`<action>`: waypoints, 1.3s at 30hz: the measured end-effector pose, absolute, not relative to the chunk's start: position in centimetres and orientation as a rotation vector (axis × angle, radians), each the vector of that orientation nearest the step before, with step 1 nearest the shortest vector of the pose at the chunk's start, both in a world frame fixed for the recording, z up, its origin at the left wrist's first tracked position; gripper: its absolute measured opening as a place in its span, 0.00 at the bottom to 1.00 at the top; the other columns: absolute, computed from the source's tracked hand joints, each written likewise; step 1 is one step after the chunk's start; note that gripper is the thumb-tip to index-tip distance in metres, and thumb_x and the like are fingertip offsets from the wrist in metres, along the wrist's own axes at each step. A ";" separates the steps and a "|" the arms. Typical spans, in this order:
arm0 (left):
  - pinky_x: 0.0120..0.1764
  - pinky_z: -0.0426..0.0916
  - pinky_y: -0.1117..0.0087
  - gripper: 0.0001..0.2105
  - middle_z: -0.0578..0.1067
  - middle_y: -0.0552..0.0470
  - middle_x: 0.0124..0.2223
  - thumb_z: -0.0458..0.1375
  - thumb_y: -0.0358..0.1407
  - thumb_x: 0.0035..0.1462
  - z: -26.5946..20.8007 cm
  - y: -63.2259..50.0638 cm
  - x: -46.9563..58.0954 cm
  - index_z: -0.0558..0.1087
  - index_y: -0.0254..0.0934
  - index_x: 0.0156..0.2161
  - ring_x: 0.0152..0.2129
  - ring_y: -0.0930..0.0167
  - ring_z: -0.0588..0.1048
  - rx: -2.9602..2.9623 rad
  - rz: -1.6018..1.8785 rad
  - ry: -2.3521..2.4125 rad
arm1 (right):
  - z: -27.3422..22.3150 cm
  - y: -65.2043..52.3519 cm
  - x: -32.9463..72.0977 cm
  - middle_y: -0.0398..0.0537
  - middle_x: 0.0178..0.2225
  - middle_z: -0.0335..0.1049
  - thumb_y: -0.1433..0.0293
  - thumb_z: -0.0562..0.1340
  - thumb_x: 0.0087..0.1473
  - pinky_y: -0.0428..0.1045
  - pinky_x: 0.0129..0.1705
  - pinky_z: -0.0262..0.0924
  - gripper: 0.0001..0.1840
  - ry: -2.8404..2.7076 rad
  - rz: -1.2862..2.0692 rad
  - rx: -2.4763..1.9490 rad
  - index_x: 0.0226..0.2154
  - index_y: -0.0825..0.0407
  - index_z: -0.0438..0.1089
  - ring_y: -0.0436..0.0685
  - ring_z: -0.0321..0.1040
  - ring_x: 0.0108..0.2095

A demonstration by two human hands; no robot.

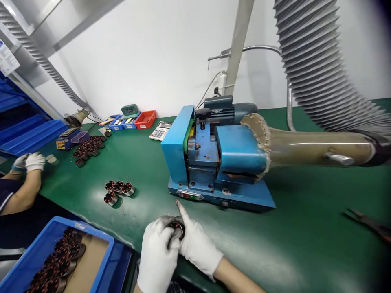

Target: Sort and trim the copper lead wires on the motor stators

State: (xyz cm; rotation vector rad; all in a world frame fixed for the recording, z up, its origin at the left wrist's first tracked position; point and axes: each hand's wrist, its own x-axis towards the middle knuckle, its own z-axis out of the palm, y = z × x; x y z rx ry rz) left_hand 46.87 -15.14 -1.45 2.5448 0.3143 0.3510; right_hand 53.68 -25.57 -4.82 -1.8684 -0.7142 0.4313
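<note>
Both of my hands wear white gloves and meet near the front edge of the green bench. Wrapped around a small round motor stator (180,228) with dark windings is my left hand (159,252); its fingers hide much of the part. My right hand (198,246) presses against the stator's right side, its other fingers curled and mostly hidden. Its index finger points up, with a dirty tip just below the red and green switch (190,195) of a blue belt machine (207,156). Several stators (118,187) with copper windings stand on the bench to the left.
A blue bin (109,240) holding several stators is at lower left. Pliers (366,224) lie at right, below a duct pipe (317,146). A calculator (160,131) and red tray (146,119) sit behind. Another person's gloved hands (30,162) are at far left, near more stators (88,148).
</note>
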 end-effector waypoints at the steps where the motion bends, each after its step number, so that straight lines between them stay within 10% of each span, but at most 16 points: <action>1: 0.46 0.63 0.61 0.09 0.74 0.46 0.42 0.51 0.33 0.52 -1.4 -14.7 47.0 0.74 0.37 0.33 0.42 0.62 0.70 2.374 0.361 0.367 | -4.6 -25.6 53.7 0.46 0.30 0.71 0.77 0.60 0.40 0.49 0.35 0.63 0.52 -0.696 0.491 -1.812 0.61 0.54 0.30 0.56 0.69 0.30; 11: 0.53 0.58 0.64 0.21 0.71 0.43 0.49 0.53 0.41 0.49 -2.9 -9.4 47.0 0.69 0.32 0.46 0.49 0.63 0.67 1.833 0.138 0.512 | -3.9 -27.0 54.4 0.49 0.43 0.68 0.81 0.66 0.29 0.53 0.47 0.59 0.59 -0.479 0.743 -1.524 0.61 0.48 0.37 0.57 0.67 0.42; 17: 0.56 0.54 0.55 0.46 0.60 0.38 0.57 0.64 0.34 0.25 -4.3 -10.9 46.6 0.57 0.32 0.56 0.53 0.54 0.59 2.404 -0.012 0.098 | -4.2 -26.7 56.0 0.45 0.32 0.72 0.70 0.67 0.36 0.51 0.38 0.63 0.35 -0.236 0.801 -1.080 0.50 0.54 0.61 0.54 0.69 0.33; 25: 0.45 0.65 0.58 0.27 0.71 0.44 0.42 0.65 0.35 0.33 -5.1 -14.4 47.2 0.66 0.35 0.43 0.41 0.60 0.70 2.468 0.262 0.253 | 0.5 -29.5 59.1 0.40 0.23 0.68 0.60 0.69 0.35 0.45 0.27 0.61 0.18 0.008 0.492 -1.002 0.29 0.52 0.70 0.49 0.64 0.24; 32: 0.50 0.63 0.59 0.38 0.68 0.41 0.49 0.62 0.33 0.33 -5.9 -13.7 46.4 0.56 0.31 0.54 0.46 0.59 0.67 2.412 0.329 0.199 | -0.7 -29.8 57.7 0.51 0.37 0.72 0.67 0.67 0.39 0.51 0.35 0.65 0.23 -0.197 0.586 -1.370 0.41 0.54 0.69 0.56 0.69 0.34; 39: 0.47 0.66 0.59 0.34 0.69 0.41 0.47 0.64 0.37 0.36 -5.4 -13.8 46.7 0.61 0.32 0.51 0.43 0.60 0.70 2.437 0.323 0.229 | -3.9 -24.8 55.0 0.47 0.25 0.71 0.67 0.60 0.45 0.51 0.33 0.63 0.08 -0.332 0.507 -1.513 0.23 0.53 0.72 0.55 0.67 0.28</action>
